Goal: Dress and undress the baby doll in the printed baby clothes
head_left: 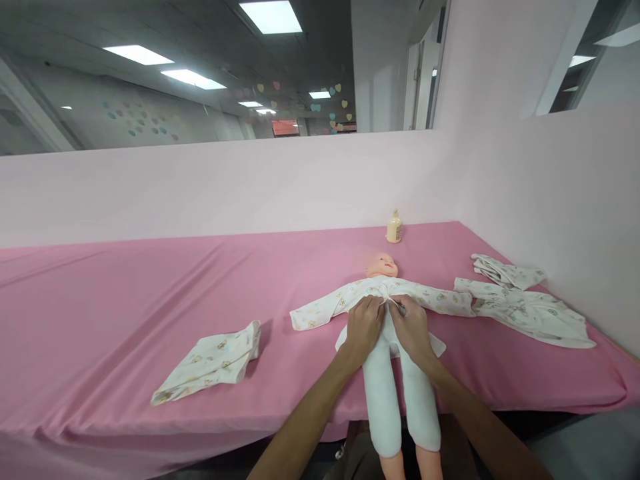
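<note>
A baby doll (383, 265) lies on its back on the pink table (150, 293), head away from me, legs hanging over the near edge. It wears a white printed shirt (435, 295) with sleeves spread out and white leggings (383, 393). My left hand (364, 325) and my right hand (411, 323) rest side by side on the doll's chest, fingers curled and pinching the shirt's front edges where they meet.
A folded printed garment (213, 360) lies left of the doll. More printed baby clothes (520, 303) lie at the right by the pink partition wall. A small cream bottle (394, 227) stands behind the doll's head.
</note>
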A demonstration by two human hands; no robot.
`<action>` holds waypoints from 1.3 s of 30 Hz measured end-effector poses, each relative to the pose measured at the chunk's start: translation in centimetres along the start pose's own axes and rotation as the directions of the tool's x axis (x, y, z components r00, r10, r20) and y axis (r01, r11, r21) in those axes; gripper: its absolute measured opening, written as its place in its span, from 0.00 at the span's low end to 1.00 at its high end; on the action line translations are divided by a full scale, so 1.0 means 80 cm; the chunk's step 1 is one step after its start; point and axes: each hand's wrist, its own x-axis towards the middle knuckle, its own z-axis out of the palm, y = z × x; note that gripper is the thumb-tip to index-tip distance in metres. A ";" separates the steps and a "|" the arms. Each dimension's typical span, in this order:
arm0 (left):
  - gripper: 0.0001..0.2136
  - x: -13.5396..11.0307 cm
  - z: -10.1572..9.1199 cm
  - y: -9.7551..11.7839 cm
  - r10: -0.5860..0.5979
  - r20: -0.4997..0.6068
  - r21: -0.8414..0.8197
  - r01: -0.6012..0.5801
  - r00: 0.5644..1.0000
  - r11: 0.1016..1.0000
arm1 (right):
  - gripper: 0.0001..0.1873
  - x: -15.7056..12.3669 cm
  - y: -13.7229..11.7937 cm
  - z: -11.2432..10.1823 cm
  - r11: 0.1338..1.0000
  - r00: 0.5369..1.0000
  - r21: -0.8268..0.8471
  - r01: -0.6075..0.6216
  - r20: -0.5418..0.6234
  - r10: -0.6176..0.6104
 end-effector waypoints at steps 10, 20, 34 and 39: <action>0.09 0.000 -0.005 0.005 -0.050 0.054 -0.121 0.057 0.997 0.991 | 0.12 -0.018 0.001 0.009 0.988 0.990 -0.082 0.134 -0.041 -0.138; 0.10 0.016 -0.034 0.008 -0.168 0.310 -0.571 0.324 0.936 0.754 | 0.17 -0.024 0.007 0.012 0.937 0.956 -0.196 0.289 -0.002 -0.295; 0.12 0.019 -0.027 0.006 -0.249 0.287 -0.592 0.376 0.925 0.713 | 0.17 -0.028 0.006 0.009 0.934 0.950 -0.175 0.312 0.029 -0.312; 0.14 0.017 -0.023 0.010 -0.277 0.251 -0.508 0.370 0.928 0.778 | 0.19 -0.027 0.008 0.009 0.955 0.970 -0.172 0.241 -0.001 -0.245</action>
